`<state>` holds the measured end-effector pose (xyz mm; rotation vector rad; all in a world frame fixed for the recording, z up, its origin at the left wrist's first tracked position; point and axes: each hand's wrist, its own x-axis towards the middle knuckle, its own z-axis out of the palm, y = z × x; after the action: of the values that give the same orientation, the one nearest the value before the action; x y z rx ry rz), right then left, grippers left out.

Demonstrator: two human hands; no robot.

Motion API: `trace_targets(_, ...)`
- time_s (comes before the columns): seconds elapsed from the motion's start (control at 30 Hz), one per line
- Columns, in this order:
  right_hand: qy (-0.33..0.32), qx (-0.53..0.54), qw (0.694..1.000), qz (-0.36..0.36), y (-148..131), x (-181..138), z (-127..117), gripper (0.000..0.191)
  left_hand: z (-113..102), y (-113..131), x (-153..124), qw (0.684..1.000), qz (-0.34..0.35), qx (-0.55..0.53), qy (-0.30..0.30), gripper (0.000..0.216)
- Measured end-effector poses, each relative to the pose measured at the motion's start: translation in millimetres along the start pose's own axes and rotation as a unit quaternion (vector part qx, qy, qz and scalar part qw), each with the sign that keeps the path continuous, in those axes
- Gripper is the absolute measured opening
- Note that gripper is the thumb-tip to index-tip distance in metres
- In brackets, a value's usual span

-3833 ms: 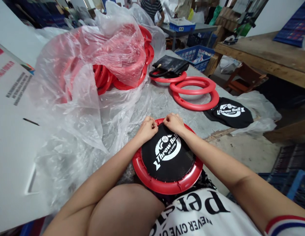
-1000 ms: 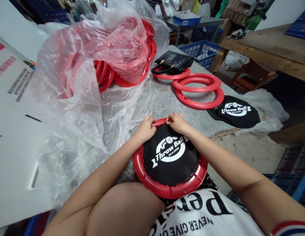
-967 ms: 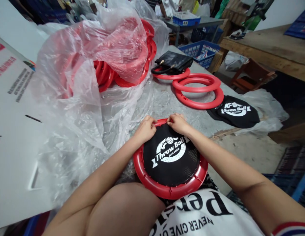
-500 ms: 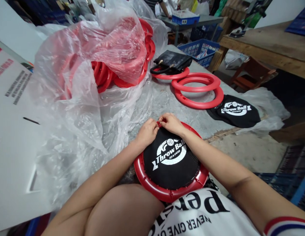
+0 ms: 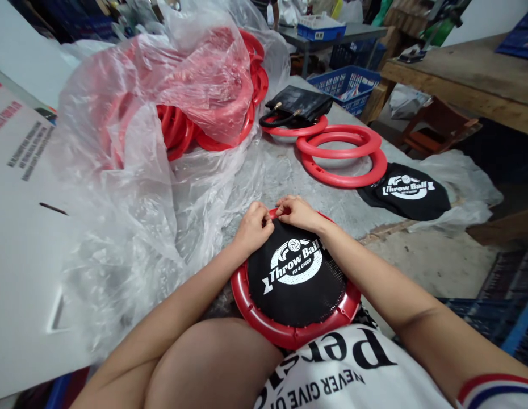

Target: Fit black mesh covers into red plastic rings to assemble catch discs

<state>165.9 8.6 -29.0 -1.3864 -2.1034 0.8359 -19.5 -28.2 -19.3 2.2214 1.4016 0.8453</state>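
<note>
A red plastic ring [image 5: 285,334] rests against my body at the table edge. Black mesh cloth [image 5: 296,284] printed "Throw Ball" is stretched across it. My left hand [image 5: 253,226] and my right hand [image 5: 297,211] sit side by side at the ring's far rim. Both are closed, pinching the edge of the mesh against the red rim. Their fingertips almost touch, with a small bit of red rim showing between them.
Two loose red rings [image 5: 340,156] and a spare black mesh cloth [image 5: 404,190] lie to the right on the grey table [image 5: 289,176]. A black handbag [image 5: 296,105] sits behind them. A clear plastic bag of red rings [image 5: 183,96] fills the left. White cardboard [image 5: 21,227] lies far left.
My hands have drawn closer together along the far rim, the right hand sliding left. The ring and mesh have stayed in place.
</note>
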Motion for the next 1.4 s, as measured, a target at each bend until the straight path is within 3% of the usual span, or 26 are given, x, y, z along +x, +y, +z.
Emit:
trace_targets(0.27,-0.008,-0.042,0.999,0.001,-8.2,-1.4,-2.3,0.009,-0.1,-0.1,1.1,1.000,-0.015,0.001,-0.012,0.013)
trace_targets(0.67,-0.007,-0.032,0.999,-0.007,-0.5,0.0,0.8,0.010,-3.6,8.2,8.6,0.993,-0.065,0.025,-0.091,0.010)
trace_targets(1.07,-0.007,-0.041,0.999,0.000,0.7,0.1,2.7,0.010,1.5,7.1,12.2,0.993,-0.103,0.030,-0.040,0.012)
trace_targets(1.4,-0.013,-0.053,0.998,0.019,-6.9,-1.6,0.5,0.009,0.8,5.0,17.4,0.994,-0.102,0.021,-0.034,0.016)
